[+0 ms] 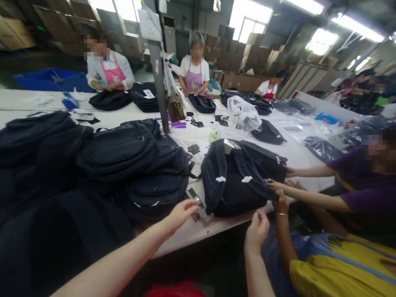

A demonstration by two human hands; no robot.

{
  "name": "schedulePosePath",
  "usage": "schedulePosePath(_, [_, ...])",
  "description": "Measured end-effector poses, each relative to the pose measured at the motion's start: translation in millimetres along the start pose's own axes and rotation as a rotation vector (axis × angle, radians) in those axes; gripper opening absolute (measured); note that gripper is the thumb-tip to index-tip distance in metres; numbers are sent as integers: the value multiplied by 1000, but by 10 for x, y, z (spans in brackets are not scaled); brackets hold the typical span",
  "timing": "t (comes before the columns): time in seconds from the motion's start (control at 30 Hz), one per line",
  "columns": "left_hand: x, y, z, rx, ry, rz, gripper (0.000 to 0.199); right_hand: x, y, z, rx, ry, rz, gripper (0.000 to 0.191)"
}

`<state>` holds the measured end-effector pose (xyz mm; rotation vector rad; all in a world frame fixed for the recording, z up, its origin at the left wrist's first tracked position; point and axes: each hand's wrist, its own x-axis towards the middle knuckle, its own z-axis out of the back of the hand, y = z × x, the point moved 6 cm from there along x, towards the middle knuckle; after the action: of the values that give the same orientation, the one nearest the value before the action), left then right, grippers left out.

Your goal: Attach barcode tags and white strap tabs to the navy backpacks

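Observation:
My left hand (183,213) is at the table's front edge, its fingers pinched beside a small clear packet (202,212); whether it grips anything is too small to tell. My right hand (257,229) is closed just below the table edge, in front of a dark backpack (235,194); what it holds, if anything, is hidden. The backpack lies with its straps up, with white pieces on the straps and a white tag (228,145) at its top. Neither of my hands visibly touches it.
Dark backpacks (116,152) are piled at the left. Tags (198,150) lie scattered mid-table near a clear plastic bag (244,113). Two people's hands (281,202) reach in at the right. Other people work across the white table (185,245); a post (159,78) stands there.

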<state>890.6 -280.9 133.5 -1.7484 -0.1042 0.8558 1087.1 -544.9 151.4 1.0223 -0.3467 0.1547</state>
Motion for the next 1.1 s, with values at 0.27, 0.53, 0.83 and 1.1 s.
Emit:
schedulePosePath(0.27, [-2003,1148,861,305,311,82,33,-2370,1593,-865,280,875,398,18])
schedulePosePath(0.53, [-3664,1633,2790,252,46,-43,40,-4619,3093,-1119,419,1222,612,14])
schedulePosePath(0.83, [-5496,3029,4623,335,-574,364,36,-7109,3824,-920,207,2138,972,19])
schedulePosePath(1.1, [-5410,3527,4460,-29,-650,382,18,-7532,4069,-1060,17,2189,1249,24])
